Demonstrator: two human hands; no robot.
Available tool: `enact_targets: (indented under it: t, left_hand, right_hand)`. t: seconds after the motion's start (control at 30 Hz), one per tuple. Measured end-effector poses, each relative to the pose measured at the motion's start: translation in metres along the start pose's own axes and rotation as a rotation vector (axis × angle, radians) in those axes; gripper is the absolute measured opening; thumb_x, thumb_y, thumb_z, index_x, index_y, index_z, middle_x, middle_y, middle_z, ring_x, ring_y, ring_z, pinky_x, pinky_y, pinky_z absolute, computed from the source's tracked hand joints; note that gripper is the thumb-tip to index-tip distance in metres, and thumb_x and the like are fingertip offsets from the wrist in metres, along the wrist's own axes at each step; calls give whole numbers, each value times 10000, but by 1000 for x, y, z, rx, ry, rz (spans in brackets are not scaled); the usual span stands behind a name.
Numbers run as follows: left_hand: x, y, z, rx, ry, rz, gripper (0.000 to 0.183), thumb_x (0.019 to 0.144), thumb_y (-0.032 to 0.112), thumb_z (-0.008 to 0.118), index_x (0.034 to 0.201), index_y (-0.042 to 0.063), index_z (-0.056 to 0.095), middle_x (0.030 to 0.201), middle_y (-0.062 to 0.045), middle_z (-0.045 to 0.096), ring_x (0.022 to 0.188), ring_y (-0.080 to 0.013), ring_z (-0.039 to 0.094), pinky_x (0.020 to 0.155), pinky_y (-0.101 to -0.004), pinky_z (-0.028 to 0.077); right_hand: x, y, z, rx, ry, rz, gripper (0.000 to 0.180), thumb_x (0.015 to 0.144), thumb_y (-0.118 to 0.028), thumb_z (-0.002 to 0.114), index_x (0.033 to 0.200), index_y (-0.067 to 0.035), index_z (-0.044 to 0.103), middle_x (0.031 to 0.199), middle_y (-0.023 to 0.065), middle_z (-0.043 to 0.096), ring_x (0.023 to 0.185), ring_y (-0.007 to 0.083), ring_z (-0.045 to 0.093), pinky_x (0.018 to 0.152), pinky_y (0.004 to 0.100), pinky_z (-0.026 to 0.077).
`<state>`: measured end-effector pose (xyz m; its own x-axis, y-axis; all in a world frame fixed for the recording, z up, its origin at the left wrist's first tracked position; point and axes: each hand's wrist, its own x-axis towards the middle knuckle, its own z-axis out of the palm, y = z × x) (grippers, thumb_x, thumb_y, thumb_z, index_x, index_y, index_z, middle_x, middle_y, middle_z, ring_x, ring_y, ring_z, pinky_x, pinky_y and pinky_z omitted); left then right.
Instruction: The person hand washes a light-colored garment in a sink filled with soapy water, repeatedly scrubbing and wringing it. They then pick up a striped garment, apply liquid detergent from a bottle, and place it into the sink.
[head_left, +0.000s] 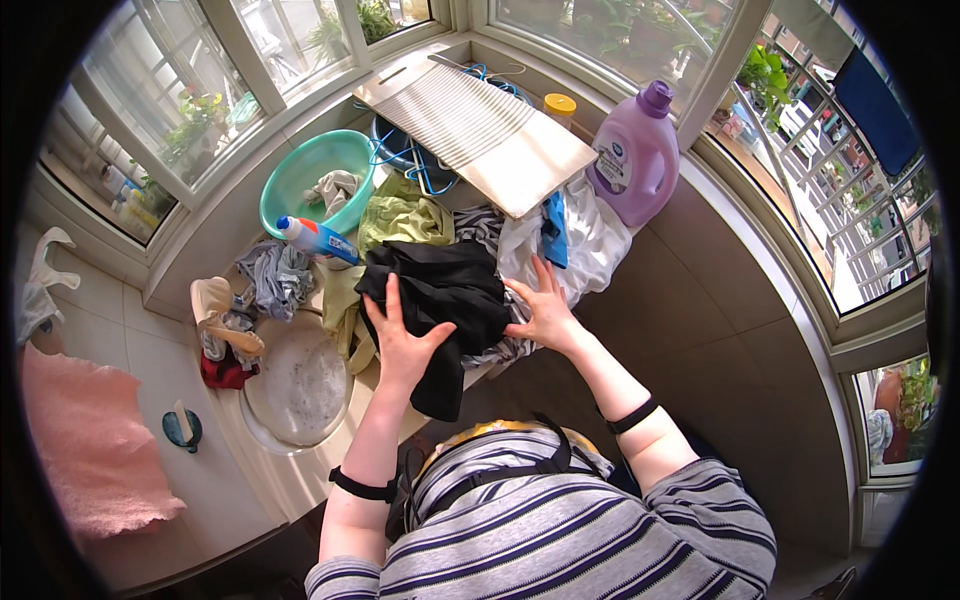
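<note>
A black garment (450, 292) lies bunched on a pile of laundry, one black end hanging over the counter's front edge. My left hand (399, 341) is spread at the garment's left side, its fingertips against the cloth. My right hand (546, 309), fingers apart, touches the right edge of the same garment. Neither hand is closed around the cloth. Around it lie a yellow-green garment (405, 214), a striped black-and-white cloth (480, 223) and a white garment (592, 247) with a blue cloth (555, 229) on it.
A washboard (487, 127) leans over a dark basin with blue hangers (416, 169). Nearby are a green basin (274, 187), a blue bottle (322, 240) and a purple detergent jug (637, 154). At left are a round sink (300, 382), grey clothes (276, 277) and a pink cloth (97, 442).
</note>
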<state>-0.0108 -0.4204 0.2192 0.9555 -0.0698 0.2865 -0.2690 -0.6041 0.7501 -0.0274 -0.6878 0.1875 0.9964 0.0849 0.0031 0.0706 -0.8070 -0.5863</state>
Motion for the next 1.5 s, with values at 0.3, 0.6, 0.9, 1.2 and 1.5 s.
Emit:
enact_targets:
  t: [0.3,0.6,0.9,1.2,1.5]
  left_hand:
    - [24,-56,8,290,2,-80,316,797,154,672,1085,81,565,1121,-169,572,1003,-373,584,819,-424,499]
    - [59,-44,-25,-208,161,-403,768,851,310,692,1486,163,285,1504,-214,261,1347,-332,366,1069,-401,352]
    - [20,34,-45,851,54,174,756,665,394,822,1337,213,527,1458,-125,385,1277,-303,413,914,-532,433]
    - [1,41,47,822,-514,234,344,706,106,692,1048,135,670,1515,-61,323,1301,-285,385,1031,-433,355]
    - [36,91,0,-283,-117,253,253,802,16,607,1038,68,681,1023,-95,646,931,-255,633,811,-346,513]
  right_hand:
    - [-7,20,8,-162,-111,-9,606,662,-176,784,1222,-115,561,1562,152,202,1447,399,136,1082,698,158]
    - [-10,58,21,425,348,82,400,760,-66,569,1146,-127,657,1516,96,351,1439,337,235,1121,642,89]
    - [-16,21,-2,562,416,30,660,973,-530,307,1514,-154,273,1568,108,265,1479,334,109,1121,615,6]
    - [-16,-31,-14,376,-207,-258,761,722,-130,674,1439,-231,442,1571,189,193,1454,398,164,1142,578,155]
    - [-39,13,-37,-61,-97,60,1069,614,-356,859,1501,-186,286,1548,267,148,1447,429,140,1146,519,217]
